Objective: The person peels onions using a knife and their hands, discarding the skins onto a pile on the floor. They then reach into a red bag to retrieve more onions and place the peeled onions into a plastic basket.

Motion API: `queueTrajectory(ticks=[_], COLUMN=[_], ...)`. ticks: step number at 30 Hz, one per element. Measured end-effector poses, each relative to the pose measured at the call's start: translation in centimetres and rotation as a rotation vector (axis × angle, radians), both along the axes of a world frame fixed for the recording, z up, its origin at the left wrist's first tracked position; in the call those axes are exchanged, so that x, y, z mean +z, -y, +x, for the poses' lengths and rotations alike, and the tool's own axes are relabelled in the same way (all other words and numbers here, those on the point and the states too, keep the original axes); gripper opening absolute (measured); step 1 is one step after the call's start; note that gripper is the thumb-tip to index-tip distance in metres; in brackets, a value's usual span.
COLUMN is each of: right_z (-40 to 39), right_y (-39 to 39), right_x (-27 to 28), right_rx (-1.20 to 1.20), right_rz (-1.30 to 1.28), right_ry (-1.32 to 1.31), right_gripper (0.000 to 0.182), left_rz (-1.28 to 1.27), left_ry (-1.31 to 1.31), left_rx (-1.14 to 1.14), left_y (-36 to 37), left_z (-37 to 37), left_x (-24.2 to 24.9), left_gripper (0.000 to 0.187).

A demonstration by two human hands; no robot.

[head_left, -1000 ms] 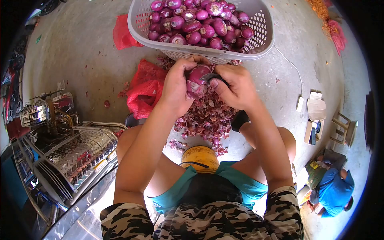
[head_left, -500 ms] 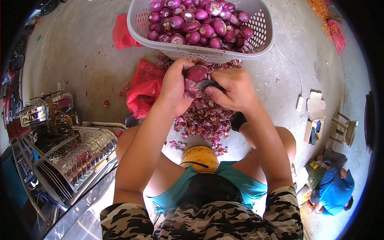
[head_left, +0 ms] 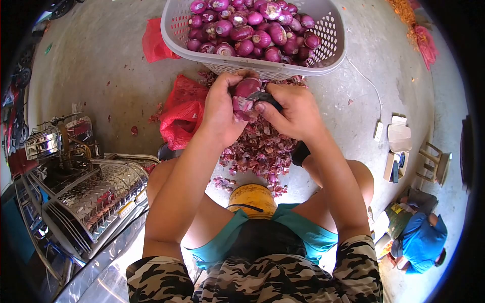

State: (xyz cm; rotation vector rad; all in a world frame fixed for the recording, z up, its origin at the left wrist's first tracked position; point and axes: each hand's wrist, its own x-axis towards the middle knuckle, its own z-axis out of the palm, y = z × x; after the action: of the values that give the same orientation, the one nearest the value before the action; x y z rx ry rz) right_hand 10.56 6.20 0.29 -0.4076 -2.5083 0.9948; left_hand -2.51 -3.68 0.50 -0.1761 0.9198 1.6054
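Observation:
My left hand (head_left: 222, 108) is wrapped round a red onion (head_left: 246, 89) with loose skin on its near side. In my right hand (head_left: 293, 111) is a small dark-bladed knife (head_left: 268, 98), its handle mostly covered by my fingers. The blade lies against the onion's right side, and my right thumb is close to the loose skin. Below both hands, a heap of onion skins (head_left: 257, 151) covers the floor. Just beyond them stands a grey perforated basket (head_left: 336, 59) holding many purple onions (head_left: 242, 33).
Red mesh bags (head_left: 182, 113) lie left of the skins. A yellow bucket (head_left: 252, 198) stands between my legs. Metal machinery (head_left: 96, 197) is at left. At right are an extension socket (head_left: 378, 131), an open cardboard box (head_left: 396, 164), a wooden stool (head_left: 434, 164) and a person in blue (head_left: 424, 242).
My right hand and the knife have shifted slightly up along the onion. The onion has turned a little in my left hand, and more of its loose skin shows.

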Motion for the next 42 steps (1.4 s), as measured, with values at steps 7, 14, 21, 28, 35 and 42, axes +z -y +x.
queueTrajectory(ticks=[7, 14, 21, 28, 35, 42], right_z=[0.0, 0.6, 0.7, 0.4, 0.6, 0.7], right_y=[0.5, -0.1, -0.4, -0.2, 0.0, 0.0], right_x=[-0.1, 0.1, 0.3, 0.5, 0.1, -0.9], right_rx=[0.085, -0.086, -0.131, -0.166, -0.17, -0.15], right_rz=[0.066, 0.076, 0.243, 0.28, 0.243, 0.223], right_ry=[0.049, 0.064, 0.158, 0.161, 0.111, 0.071], right_gripper=[0.032, 0.02, 0.016, 0.016, 0.017, 0.017], left_rz=[-0.029, 0.068, 0.032, -0.031, 0.062, 0.068], left_ry=[-0.046, -0.317, -0.486, -0.537, -0.174, 0.003], left_rx=[0.13, 0.112, 0.079, 0.064, 0.031, 0.041], left_y=[-0.4, -0.6, -0.4, -0.3, 0.0, 0.2], left_z=[-0.3, -0.8, -1.1, -1.3, -2.2, -2.2], left_x=[-1.2, -0.4, -0.4, -0.6, -0.2, -0.3], left_gripper=[0.019, 0.022, 0.027, 0.026, 0.027, 0.029])
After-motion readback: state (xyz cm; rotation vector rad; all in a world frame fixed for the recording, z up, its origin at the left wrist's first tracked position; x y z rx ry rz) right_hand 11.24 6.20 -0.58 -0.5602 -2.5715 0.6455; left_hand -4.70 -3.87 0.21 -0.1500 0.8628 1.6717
